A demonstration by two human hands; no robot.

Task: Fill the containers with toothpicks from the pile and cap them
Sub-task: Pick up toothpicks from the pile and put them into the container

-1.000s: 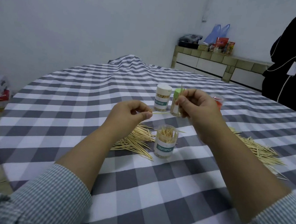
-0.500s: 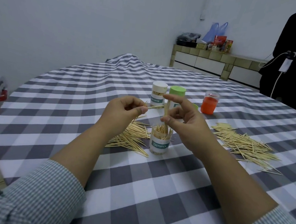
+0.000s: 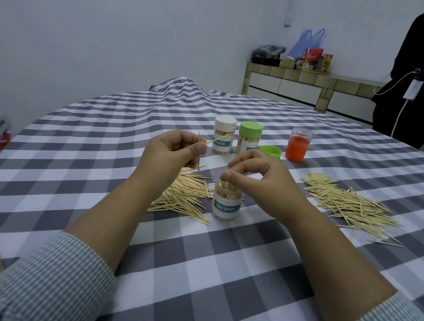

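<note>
Since half a second ago, my right hand (image 3: 261,177) has dropped its toothpicks into the open container (image 3: 227,201) at table centre; its curled fingers hold nothing over the mouth. At ten o'clock, my left hand (image 3: 172,156) pinches a few toothpicks (image 3: 219,138). Capped white container (image 3: 223,138) and green container (image 3: 249,140) stand at twelve, full.

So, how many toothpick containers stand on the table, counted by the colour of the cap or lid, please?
White cap: 1, white-capped container
Green cap: 1, green-capped container
Orange lid: 1, orange container
No cap, open: 1, open container, under the right hand
Total: 4 containers
One loose green cap lies on the table beside them.
</note>
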